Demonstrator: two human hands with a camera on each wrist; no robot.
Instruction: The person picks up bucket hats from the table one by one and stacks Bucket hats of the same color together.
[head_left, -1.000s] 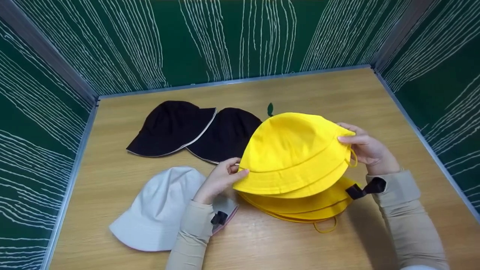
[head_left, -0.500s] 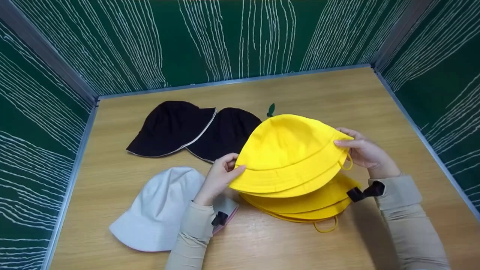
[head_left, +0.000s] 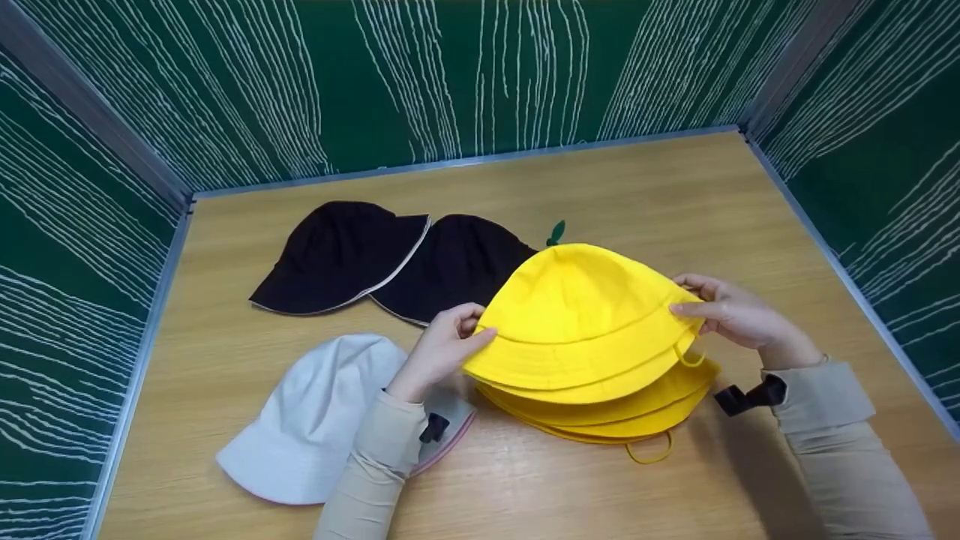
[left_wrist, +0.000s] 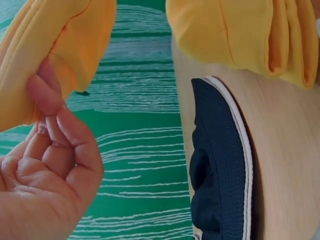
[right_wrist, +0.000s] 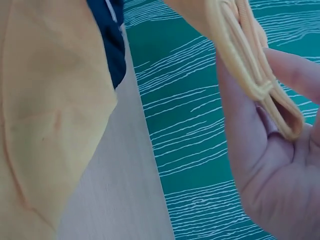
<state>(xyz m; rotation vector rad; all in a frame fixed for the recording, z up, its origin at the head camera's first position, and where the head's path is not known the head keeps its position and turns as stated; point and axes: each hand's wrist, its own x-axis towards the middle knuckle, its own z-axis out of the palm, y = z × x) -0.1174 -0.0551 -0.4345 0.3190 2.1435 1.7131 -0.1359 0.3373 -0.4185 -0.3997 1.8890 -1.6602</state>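
Observation:
A yellow bucket hat (head_left: pixel 577 307) with a green leaf (head_left: pixel 557 231) at its top is held up between both hands. My left hand (head_left: pixel 442 349) pinches the left end of its brim, thumb in front. At the opposite end my right hand (head_left: pixel 735 315) pinches the brim, beside a hanging yellow elastic loop (head_left: pixel 691 355). Directly beneath, more yellow hats (head_left: pixel 637 421) lie stacked on the table, partly covered by the raised one. In the left wrist view, the thumb and fingers grip the yellow cloth (left_wrist: pixel 75 45). The right wrist view has the brim edge (right_wrist: pixel 240 55) between thumb and fingers.
Two black bucket hats (head_left: pixel 337 259) with pale edging overlap at the back left of the wooden table (head_left: pixel 645 187). A white hat (head_left: pixel 307 427) with pink edging lies at front left, partly behind the left forearm. Green walls (head_left: pixel 525 75) with white lines enclose the table.
The raised yellow hat has come down a little, and its leaf has shifted slightly right. My right hand has moved lower and slightly right. The stack and other hats stay put.

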